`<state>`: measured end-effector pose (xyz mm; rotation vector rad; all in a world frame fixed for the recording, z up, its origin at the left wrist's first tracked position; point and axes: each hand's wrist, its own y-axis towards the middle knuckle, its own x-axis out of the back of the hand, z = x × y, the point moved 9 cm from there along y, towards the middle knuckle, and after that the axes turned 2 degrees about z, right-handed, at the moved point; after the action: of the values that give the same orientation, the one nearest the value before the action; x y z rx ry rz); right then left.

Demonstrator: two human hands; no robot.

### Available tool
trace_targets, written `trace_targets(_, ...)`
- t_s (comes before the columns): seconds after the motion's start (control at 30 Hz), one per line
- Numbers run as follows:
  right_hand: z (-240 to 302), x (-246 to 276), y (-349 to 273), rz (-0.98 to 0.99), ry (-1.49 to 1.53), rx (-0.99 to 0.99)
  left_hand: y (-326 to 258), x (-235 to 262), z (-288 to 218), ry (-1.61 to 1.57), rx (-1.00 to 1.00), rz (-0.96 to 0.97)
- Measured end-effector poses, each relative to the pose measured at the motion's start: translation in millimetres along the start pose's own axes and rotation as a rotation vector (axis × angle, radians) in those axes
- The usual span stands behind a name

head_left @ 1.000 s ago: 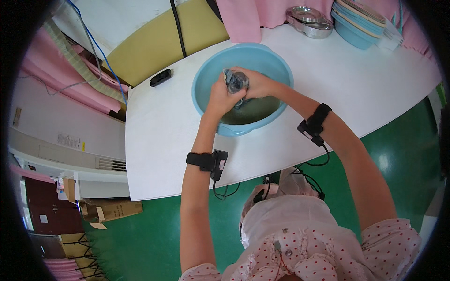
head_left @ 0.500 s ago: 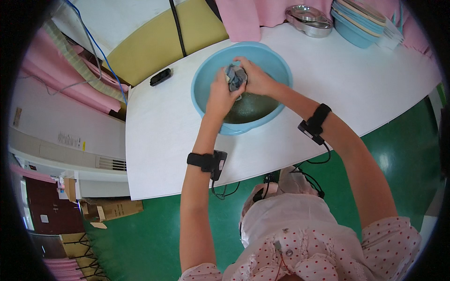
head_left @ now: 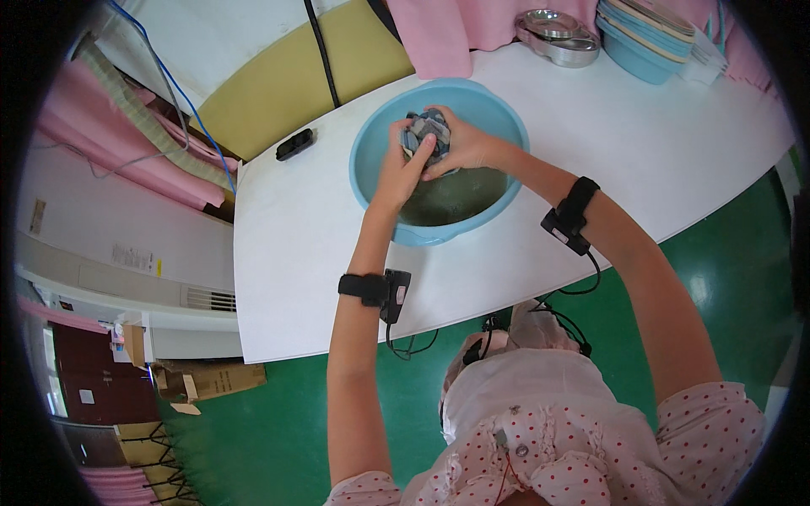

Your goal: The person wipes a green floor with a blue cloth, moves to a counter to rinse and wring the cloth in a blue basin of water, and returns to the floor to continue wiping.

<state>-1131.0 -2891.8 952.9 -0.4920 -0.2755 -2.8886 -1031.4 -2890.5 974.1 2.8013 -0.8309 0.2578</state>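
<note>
I have both forearms stretched forward, bare, each with a black band at the wrist. My left hand point(head_left: 398, 169) and right hand point(head_left: 462, 145) meet close together, fingers curled inward and clenched, palms turned toward each other, thumbs nearly touching.

Both hands point(head_left: 430, 156) w/ wadded cloth point(head_left: 426, 133) now higher, nearer basin's point(head_left: 371, 139) far rim.

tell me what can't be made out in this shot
- Cloth: head view; the left hand and right hand wrap most of it, so its shape and full pattern are hidden.
- Basin bottom: murky water covers it.
- Stacked bowls: cut off by the top rim of the fisheye picture.
- Black device on the table: too small to tell what it is.
</note>
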Motion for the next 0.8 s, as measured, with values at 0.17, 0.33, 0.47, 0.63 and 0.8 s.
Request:
trace_targets(0.17, 7.1, -18.8, 0.2, 0.109, -0.218, -0.018, -11.9, 15.2, -31.8, 0.607, -0.423, -0.219)
trace_targets(0.33, 12.1, -25.4, -3.2, 0.164, -0.212, 0.098, -12.6, -4.2, -29.8, 0.393, -0.385, 0.019)
trace_targets(0.47, 11.6, -13.9, -1.5, 0.048, -0.276, 0.143, -12.0, -2.7, -32.4, 0.469, -0.285, -0.104)
trace_targets(0.63, 20.3, -26.9, -3.1, 0.095, -0.502, 0.12, -15.6, 3.0, -29.1, 0.638, -0.24, -0.183)
trace_targets(0.8, 28.7, -22.5, -0.7, -0.03, -0.581, 0.153, -14.7, 12.6, -28.9, 0.624, -0.277, -0.249)
